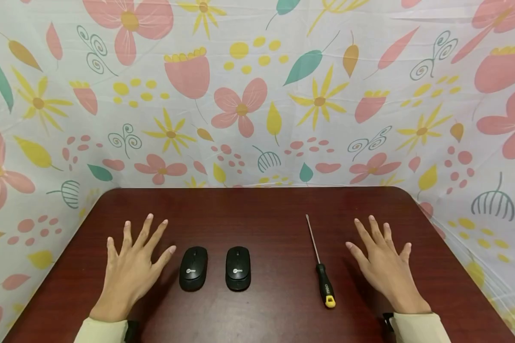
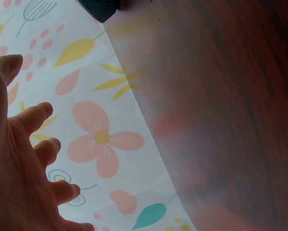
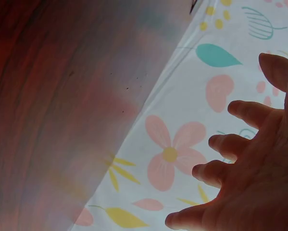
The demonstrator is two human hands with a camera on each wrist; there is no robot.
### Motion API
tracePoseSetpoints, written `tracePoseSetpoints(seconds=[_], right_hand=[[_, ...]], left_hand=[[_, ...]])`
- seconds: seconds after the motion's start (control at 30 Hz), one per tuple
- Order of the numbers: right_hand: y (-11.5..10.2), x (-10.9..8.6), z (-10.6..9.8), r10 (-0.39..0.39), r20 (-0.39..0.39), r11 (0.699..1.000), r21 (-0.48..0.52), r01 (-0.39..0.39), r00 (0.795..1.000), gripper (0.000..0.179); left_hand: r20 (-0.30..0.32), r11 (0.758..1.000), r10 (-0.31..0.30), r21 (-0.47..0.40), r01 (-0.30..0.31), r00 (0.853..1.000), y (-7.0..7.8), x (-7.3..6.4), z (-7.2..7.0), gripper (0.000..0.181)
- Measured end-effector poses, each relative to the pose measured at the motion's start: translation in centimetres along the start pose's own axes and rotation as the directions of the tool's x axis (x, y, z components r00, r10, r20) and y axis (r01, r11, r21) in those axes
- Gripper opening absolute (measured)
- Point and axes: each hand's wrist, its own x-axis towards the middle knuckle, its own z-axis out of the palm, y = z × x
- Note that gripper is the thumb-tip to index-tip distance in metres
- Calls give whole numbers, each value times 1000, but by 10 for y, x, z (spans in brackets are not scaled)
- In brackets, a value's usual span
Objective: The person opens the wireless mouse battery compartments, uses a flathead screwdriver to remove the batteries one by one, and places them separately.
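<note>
We find a screwdriver (image 1: 322,276) lying on the tabletop (image 1: 270,224), to the left of the right hand (image 1: 386,269) and apart from it; its long axis runs away from the person and leans slightly left, blade tip toward the far edge, yellow-ended handle toward the near side. Two black mice lie side by side with a gap between them: the left mouse (image 1: 193,269), just beside the thumb of the left hand (image 1: 130,271), has its front end angled slightly right, while the right mouse (image 1: 238,269) points almost straight away. We record both hands as released, fingers spread; whether they touch the tabletop we cannot tell. The sleeves (image 1: 420,327) are cut off by the lower edge, and a dark band (image 1: 131,331) at the left wrist is partly hidden. In the left wrist view a dark object (image 2: 101,8) is cropped at the top and cannot be identified; each wrist view also crops its own hand. We note a pale round badge and small lettering on each mouse, and pale lettering on the screwdriver handle, none legible with certainty.
</note>
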Motion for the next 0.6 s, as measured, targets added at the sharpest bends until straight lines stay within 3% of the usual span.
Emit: tracePoseSetpoints(seconds=[0.6], right_hand=[[-8, -2, 0, -17, -12, 1000, 22, 18, 1000, 72]], left_hand=[[-1, 1000, 12, -2, -12, 1000, 5, -4, -1, 72]])
